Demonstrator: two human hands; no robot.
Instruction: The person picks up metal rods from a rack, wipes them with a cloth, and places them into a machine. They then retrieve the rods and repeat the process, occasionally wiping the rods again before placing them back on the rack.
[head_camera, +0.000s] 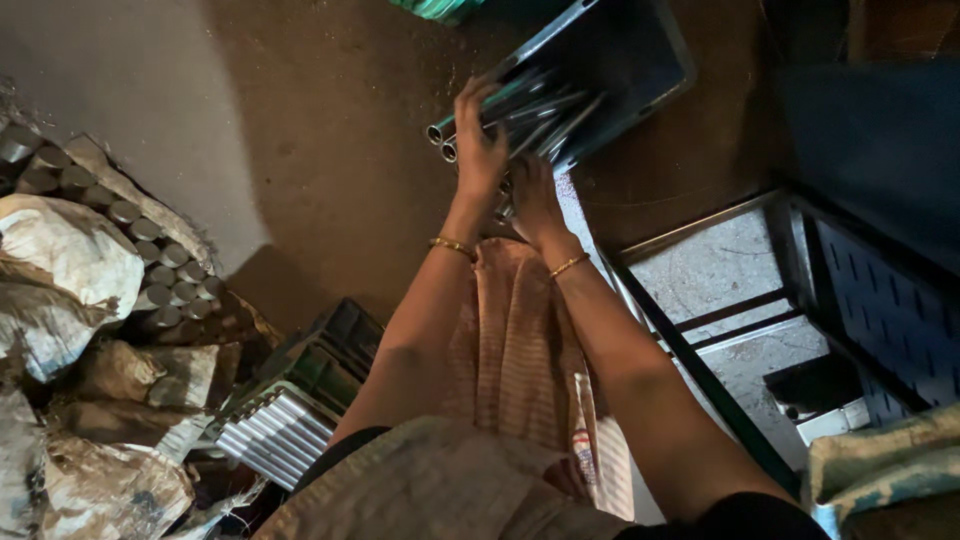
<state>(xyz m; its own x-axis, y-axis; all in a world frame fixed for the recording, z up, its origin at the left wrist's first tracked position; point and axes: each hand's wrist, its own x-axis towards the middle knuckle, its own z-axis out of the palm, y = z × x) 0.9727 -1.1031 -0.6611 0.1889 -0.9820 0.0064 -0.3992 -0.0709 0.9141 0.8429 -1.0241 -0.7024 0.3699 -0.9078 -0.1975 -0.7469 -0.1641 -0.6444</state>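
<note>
Both the left hand (481, 150) and the right hand (530, 195) clasp a bundle of metal tubes (520, 115), whose long axis slants from beside the left hand up-right into the dark crate (640, 55).

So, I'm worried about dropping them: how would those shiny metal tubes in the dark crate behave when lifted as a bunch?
The metal tubes look rigid, so probably no sagging. Their round, glossy surfaces suggest they could slide past one another or roll if set down loose. The left hand and right hand both rest on the bundle over the crate, hinting it's heavy together.

Workshop: sacks of metal cylinders (150, 255), stacked tubes (275, 435), dirt floor (340, 150)
</note>
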